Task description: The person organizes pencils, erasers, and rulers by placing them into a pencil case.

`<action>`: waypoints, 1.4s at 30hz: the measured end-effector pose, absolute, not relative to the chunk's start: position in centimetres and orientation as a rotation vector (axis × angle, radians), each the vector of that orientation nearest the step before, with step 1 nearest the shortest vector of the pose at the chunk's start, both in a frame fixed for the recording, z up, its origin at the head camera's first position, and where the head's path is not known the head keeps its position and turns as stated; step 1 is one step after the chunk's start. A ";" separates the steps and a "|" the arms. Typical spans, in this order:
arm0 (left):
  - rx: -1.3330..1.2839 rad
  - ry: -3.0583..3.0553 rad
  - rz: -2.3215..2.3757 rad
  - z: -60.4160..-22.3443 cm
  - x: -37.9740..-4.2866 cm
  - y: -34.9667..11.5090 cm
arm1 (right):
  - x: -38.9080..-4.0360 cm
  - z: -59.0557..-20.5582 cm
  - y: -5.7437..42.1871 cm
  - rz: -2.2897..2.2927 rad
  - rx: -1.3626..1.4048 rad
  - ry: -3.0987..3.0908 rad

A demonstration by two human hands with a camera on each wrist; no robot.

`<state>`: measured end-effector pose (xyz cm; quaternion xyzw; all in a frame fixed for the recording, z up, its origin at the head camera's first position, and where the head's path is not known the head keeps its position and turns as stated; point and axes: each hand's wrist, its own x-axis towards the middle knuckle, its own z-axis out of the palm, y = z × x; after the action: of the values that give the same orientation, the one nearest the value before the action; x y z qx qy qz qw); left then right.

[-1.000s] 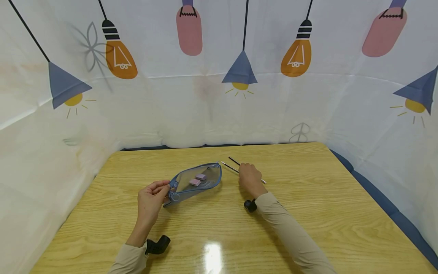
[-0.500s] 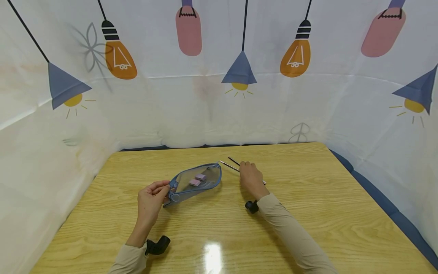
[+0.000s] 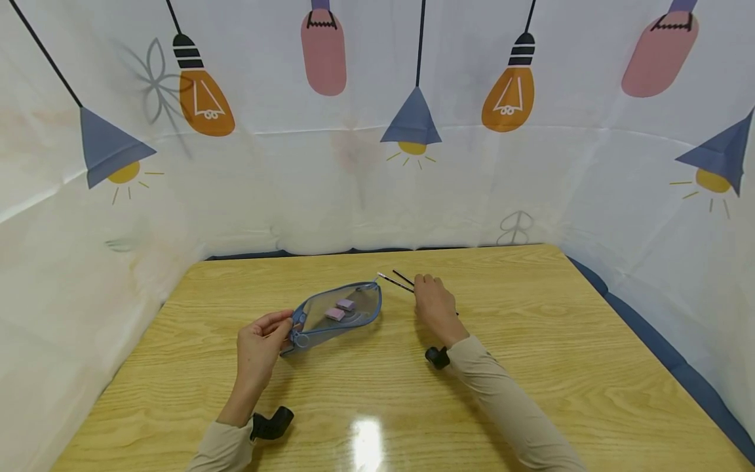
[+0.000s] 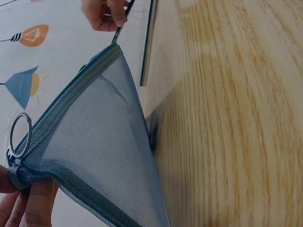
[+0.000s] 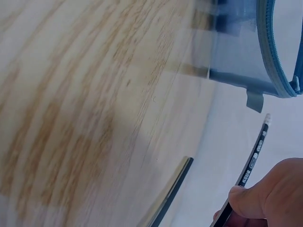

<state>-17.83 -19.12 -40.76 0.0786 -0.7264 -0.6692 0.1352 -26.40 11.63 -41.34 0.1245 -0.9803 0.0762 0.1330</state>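
A blue mesh zip pencil case (image 3: 321,307) stands open on the table, two small pinkish-purple blocks (image 3: 335,314) inside it. Its near-left corner, by the zip ring (image 4: 21,135), is pinched by my left hand (image 3: 257,344). Right of the case, my right hand (image 3: 434,305) grips a dark pencil (image 5: 252,158) with white lettering. That pencil's pale eraser end points at the case's far right corner, close to the fabric tab (image 5: 254,100). A second dark stick, perhaps a pencil (image 5: 173,195), lies on the table beside the right hand, partly hidden by it in the head view.
The wood-grain table (image 3: 531,367) spreads around both hands. Behind it hangs a white curtain (image 3: 295,190) printed with lamps and bulbs. Dark blue padding (image 3: 660,347) runs along the right edge. Each wrist wears a black camera (image 3: 273,423).
My right hand has shifted slightly away and to the right, and the held pencil's eraser end has risen a little. The left hand and the pencil case stay nearly still.
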 end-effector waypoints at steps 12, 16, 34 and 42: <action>0.212 -2.083 -1.965 -41.0 -17.9 -19.1 | -26.0 -40.9 11.7 0.231 0.411 -2.759; 0.201 -2.081 -1.969 -41.0 -17.8 -18.9 | -25.8 -40.6 11.7 0.255 0.424 -2.755; 0.197 -2.097 -1.907 -40.7 -17.8 -18.5 | -24.7 -39.3 12.3 0.477 0.503 -2.650; 0.216 -2.094 -1.914 -40.7 -17.9 -18.4 | -24.6 -38.9 12.0 0.639 0.588 -2.525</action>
<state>-17.87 -18.37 -40.69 0.0750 -0.7279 -0.6654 0.1474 -24.62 12.04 -38.93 0.2143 -0.9194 0.2329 0.2337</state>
